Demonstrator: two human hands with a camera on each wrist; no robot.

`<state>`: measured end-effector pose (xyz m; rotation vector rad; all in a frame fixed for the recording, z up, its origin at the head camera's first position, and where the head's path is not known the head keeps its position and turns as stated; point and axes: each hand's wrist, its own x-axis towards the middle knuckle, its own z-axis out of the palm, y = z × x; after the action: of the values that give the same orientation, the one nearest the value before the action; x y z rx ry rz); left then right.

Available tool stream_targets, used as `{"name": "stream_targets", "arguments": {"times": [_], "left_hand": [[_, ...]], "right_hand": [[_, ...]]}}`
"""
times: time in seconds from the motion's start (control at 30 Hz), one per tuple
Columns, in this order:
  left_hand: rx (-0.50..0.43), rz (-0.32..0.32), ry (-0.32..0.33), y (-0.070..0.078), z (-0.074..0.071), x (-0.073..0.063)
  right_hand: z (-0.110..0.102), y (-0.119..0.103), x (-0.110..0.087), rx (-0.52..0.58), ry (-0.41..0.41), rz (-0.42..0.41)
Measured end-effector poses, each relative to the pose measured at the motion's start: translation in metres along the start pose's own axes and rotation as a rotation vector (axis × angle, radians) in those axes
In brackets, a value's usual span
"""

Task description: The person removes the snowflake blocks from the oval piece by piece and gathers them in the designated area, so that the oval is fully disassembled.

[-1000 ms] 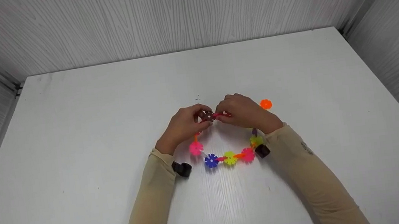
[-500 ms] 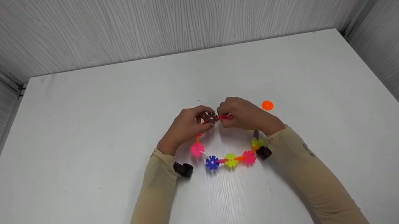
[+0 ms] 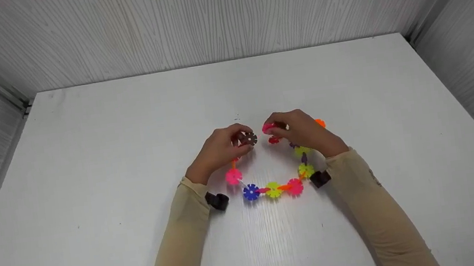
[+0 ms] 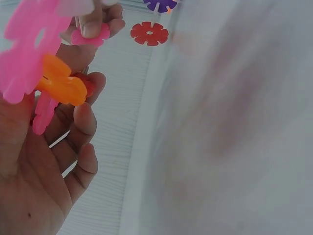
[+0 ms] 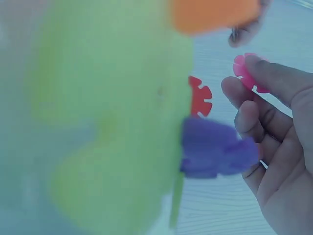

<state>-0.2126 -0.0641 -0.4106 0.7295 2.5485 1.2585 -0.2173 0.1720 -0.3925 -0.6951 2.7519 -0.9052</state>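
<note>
Notched flower-shaped plastic discs are joined in a curved chain, with a blue disc (image 3: 251,192) and a yellow disc (image 3: 274,189) along its near side. My left hand (image 3: 218,149) holds the chain's left end, where a brown disc (image 3: 250,139) shows at the fingertips. Between thumb and forefinger my right hand (image 3: 304,131) pinches a pink disc (image 5: 239,66), apart from the brown one. Just below that hand, a red disc (image 4: 149,34) forms the chain's other end, linked to a purple disc (image 4: 161,5). The right hand partly covers this side of the chain.
A loose orange disc (image 3: 320,123) lies on the white table (image 3: 128,132) behind the right hand, partly hidden by it. Dark wrist cameras (image 3: 218,201) sit under both sleeves, close to the chain. Grey wood-grain panels (image 3: 205,19) stand at the back and sides.
The right hand has drawn away to the right from the brown disc, now with the pink disc in its fingertips. The red end disc has come into view. The left hand has hardly moved.
</note>
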Motion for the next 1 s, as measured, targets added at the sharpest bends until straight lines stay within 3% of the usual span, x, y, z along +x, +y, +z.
{"name": "stream_targets", "arguments": {"times": [0.27, 0.7, 1.0], "left_hand": [[-0.01, -0.045, -0.022, -0.001, 0.001, 0.001], [-0.016, -0.005, -0.009, -0.002, 0.0, -0.001], [-0.016, -0.001, -0.01, 0.0, 0.0, -0.002]], "right_hand": [[-0.011, 0.012, -0.006, 0.048, 0.031, 0.06], [-0.03, 0.037, -0.017, 0.047, -0.005, 0.046], [-0.037, 0.05, -0.021, 0.138, -0.002, 0.168]]}}
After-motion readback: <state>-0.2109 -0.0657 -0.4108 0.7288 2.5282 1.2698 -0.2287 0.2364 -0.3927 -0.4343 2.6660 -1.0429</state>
